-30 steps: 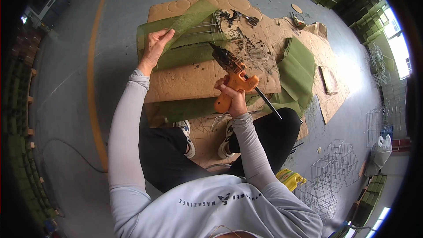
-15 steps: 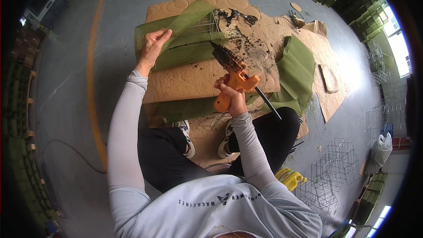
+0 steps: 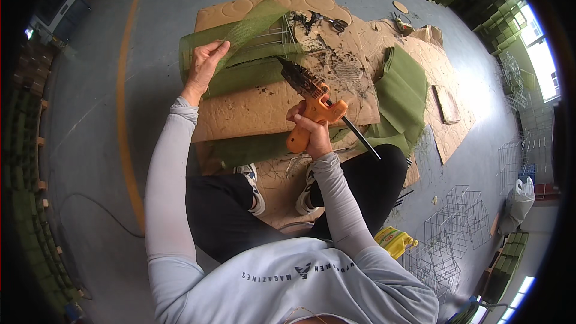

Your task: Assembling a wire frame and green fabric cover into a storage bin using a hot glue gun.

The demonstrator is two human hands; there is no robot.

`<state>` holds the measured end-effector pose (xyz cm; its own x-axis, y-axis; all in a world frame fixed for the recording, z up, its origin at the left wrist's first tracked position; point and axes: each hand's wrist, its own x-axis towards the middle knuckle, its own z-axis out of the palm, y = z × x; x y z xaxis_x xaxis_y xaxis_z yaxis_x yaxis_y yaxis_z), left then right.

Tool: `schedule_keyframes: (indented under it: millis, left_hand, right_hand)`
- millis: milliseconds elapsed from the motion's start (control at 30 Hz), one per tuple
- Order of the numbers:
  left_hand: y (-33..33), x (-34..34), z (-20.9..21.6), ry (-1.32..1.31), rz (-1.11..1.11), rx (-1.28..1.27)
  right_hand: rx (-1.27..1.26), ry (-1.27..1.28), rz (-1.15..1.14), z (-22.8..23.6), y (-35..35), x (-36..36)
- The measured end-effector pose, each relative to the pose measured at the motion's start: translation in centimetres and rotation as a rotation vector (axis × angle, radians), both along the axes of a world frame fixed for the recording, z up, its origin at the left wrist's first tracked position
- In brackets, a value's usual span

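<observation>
My left hand (image 3: pixel 206 67) pinches the edge of a green mesh sheet (image 3: pixel 255 27) and holds it folded up. Beneath the mesh, thin wires of a metal frame (image 3: pixel 277 38) show, lying on a cardboard-topped work surface (image 3: pixel 252 110). Closed around the handle of an orange hot glue gun (image 3: pixel 315 111) is my right hand (image 3: pixel 315 134). Dark glue crusts the gun's front, and its tip is close to the near edge of the mesh-covered frame; whether they touch I cannot tell. A black glue stick (image 3: pixel 361 137) sticks out of the gun's rear.
Scissors (image 3: pixel 336 24) lie among black glue scraps at the far side of the cardboard. Folded green mesh (image 3: pixel 397 99) rests to the right. Wire frames (image 3: pixel 453 222) and a yellow packet (image 3: pixel 396 242) are on the floor at the lower right. A cable (image 3: pixel 102 204) runs across the floor at left.
The glue gun in my right hand has moved slightly left along the near edge of the mesh. My left hand keeps its pinch on the mesh.
</observation>
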<state>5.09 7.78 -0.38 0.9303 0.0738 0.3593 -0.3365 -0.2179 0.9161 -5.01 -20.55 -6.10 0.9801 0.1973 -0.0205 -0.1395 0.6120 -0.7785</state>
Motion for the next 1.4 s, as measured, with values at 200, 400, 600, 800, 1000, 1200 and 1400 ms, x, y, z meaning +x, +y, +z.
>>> schedule_keyframes:
  millis: [200, 400, 600, 800, 1000, 1200, 1400]
  left_hand:
    - [-0.2, 0.1, 0.0, -0.008, -0.004, 0.003]
    - [-0.3, -0.1, 0.2, -0.015, 0.01, 0.016]
    - [-0.4, -0.1, 0.2, -0.016, 0.006, 0.003]
    - [-0.3, -0.1, 0.2, -0.011, 0.004, 0.015]
    - [-0.4, -0.3, 0.4, -0.005, -0.001, 0.005]
    - [-0.3, -0.3, 0.4, 0.01, 0.007, 0.015]
    - [-0.2, 0.0, 0.2, -0.005, 0.01, 0.012]
  right_hand:
    - [0.034, 0.007, -0.022, -0.4, -0.6, 0.1]
    - [0.005, -0.005, -0.006, 0.1, -0.2, 0.0]
    - [0.016, -0.006, -0.029, 0.2, -0.7, 0.3]
    - [0.011, -0.003, -0.059, 0.3, -1.4, 0.4]
    - [0.021, -0.007, -0.085, 0.5, -1.7, 0.5]
    - [0.028, 0.002, -0.115, 0.3, -1.7, 0.3]
    - [0.036, 0.004, -0.125, 0.4, -1.5, 0.2]
